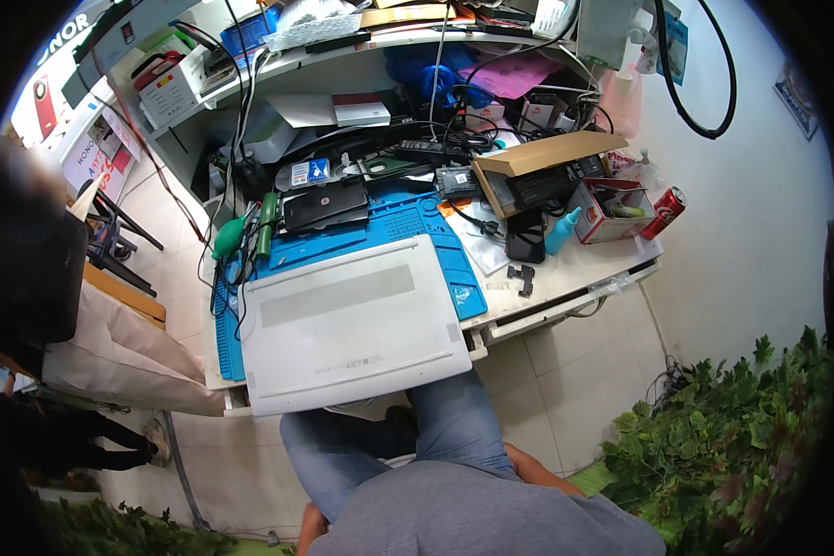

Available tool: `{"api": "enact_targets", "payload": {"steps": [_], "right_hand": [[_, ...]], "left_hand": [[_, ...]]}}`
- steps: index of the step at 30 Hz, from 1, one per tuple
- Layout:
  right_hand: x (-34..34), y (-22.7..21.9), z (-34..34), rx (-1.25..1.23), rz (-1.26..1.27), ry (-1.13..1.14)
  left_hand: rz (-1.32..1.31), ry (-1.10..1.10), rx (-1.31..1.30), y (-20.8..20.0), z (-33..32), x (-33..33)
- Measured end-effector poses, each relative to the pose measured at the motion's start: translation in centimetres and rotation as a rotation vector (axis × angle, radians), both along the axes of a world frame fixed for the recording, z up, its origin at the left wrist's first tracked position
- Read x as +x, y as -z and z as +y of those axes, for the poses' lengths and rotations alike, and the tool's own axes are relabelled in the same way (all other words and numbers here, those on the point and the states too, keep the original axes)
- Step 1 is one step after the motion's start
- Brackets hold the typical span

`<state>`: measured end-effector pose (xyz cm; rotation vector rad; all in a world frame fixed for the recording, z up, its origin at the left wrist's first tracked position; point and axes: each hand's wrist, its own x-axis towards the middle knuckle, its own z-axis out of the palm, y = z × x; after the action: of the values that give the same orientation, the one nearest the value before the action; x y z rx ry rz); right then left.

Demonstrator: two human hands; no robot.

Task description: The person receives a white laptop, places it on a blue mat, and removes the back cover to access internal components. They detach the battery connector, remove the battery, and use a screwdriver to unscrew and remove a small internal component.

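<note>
A silver laptop (pixel 352 338) lies closed with its underside up. It rests on a blue repair mat (pixel 445 255), and its near edge hangs past the desk front above my knees. Neither hand touches it. My arms hang down at my sides: a bit of the left one shows by my left thigh, and part of the right one shows beside my right thigh. Both hands are out of sight. Beyond the laptop lies a dark phone-like slab (pixel 326 206) on the mat, with a green air blower (pixel 229 238) to its left.
At the right stand an open cardboard box (pixel 547 153), a black phone (pixel 525 236), a blue bottle (pixel 562 232), a small carton (pixel 612 208) and a red can (pixel 663 213). Cables and parts crowd the back under a shelf (pixel 343 44). A person in pale trousers (pixel 130 343) is at the left.
</note>
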<state>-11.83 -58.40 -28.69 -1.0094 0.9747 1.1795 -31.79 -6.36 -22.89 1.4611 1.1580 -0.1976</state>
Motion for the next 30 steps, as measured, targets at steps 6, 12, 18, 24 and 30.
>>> {"api": "enact_targets", "payload": {"steps": [6, 12, 18, 24, 30], "right_hand": [[5.1, -2.2, 1.2, -0.021, 0.013, 0.009], [8.7, -8.2, 2.8, -0.039, -0.157, 0.054], [12.5, -10.9, 5.3, -0.332, -0.826, -0.418], [17.5, -12.9, 11.2, -0.549, -1.145, -1.011], [20.9, -9.8, 13.2, -0.628, -1.208, -1.012]], "left_hand": [[-0.083, -0.075, -0.071, -0.9, -4.3, 3.4], [-0.109, -0.126, -0.067, -2.1, -4.2, 7.0], [-0.179, -0.156, -0.035, -2.3, -2.4, 10.9], [-0.285, -0.129, 0.031, -2.7, 1.1, 14.2], [-0.277, 0.066, 0.087, 1.5, 4.9, 15.5]]}}
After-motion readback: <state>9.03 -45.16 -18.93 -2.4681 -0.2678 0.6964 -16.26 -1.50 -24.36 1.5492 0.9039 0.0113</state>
